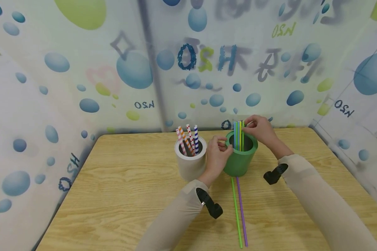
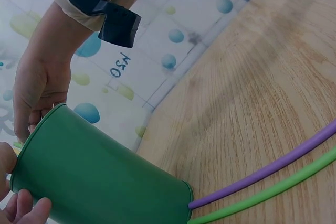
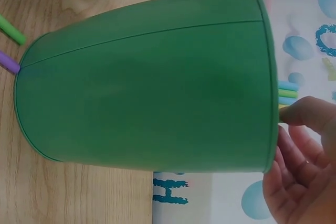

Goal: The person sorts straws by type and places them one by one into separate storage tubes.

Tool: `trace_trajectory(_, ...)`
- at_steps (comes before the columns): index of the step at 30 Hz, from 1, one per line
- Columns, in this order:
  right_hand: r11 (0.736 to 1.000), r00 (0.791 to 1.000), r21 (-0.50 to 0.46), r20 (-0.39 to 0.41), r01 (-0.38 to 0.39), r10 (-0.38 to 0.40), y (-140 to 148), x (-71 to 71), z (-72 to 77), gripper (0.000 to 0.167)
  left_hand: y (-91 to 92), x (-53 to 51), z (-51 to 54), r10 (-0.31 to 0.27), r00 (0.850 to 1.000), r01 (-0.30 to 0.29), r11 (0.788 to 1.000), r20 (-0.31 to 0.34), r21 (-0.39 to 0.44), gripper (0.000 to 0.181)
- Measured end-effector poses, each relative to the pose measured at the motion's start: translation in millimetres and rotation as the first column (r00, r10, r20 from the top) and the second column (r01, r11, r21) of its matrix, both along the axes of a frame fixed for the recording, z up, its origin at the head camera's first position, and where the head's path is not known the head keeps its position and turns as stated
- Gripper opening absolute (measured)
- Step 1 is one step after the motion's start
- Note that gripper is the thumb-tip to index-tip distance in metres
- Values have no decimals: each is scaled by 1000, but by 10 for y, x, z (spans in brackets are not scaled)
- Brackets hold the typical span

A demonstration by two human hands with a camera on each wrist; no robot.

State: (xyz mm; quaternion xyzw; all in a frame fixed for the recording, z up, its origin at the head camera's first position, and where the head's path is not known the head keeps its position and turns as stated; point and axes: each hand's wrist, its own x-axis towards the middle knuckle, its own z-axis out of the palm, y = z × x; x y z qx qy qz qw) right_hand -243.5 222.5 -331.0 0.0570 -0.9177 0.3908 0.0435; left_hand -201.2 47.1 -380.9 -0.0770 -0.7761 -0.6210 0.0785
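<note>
In the head view a green bucket stands upright with several plain straws in blue, green and yellow upright inside it. My left hand holds the bucket's left side near the rim, fingers curved against it. At the right of the rim, my right hand pinches a green straw between thumb and fingertips. The right wrist view shows that thumb and the straw tips just past the rim; the bucket's wall hides the lower lengths.
Left of the green bucket stands a white bucket with several patterned paper straws. A long green straw and a purple straw lie on the wooden table in front of the green bucket. A printed cloth backdrop rises behind.
</note>
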Motion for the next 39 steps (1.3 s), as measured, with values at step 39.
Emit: trace_trajectory(39,995,995,-88,75,-53,60,336,570,-146,35,-1,-14,-30,-5,999,6,1000,-32,12,23)
